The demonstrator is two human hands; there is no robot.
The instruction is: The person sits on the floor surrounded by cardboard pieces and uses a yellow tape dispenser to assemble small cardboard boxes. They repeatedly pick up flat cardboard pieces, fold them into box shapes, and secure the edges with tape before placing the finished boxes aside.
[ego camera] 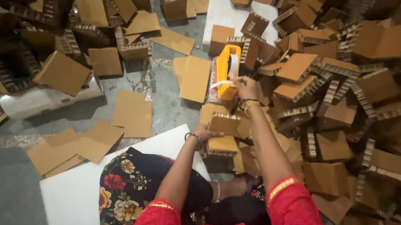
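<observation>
My left hand (pixel 207 133) rests on a small brown cardboard block (pixel 223 124) that sits on top of another honeycomb-core block (pixel 223 146) in front of me. My right hand (pixel 245 87) is stretched forward and pinches the end of a white tape strip (pixel 220 84) pulled from a yellow tape dispenser (pixel 227 71). The dispenser lies on the floor on a flat pack, beside a flat brown cardboard sheet (pixel 194 78). Both wrists wear bangles.
A large heap of honeycomb cardboard blocks (pixel 343 94) fills the right side. Loose flat cardboard squares (pixel 132 113) lie scattered on the grey floor to the left. A white sheet (pixel 76 199) lies under my lap. More cardboard pieces (pixel 63 72) pile up at far left.
</observation>
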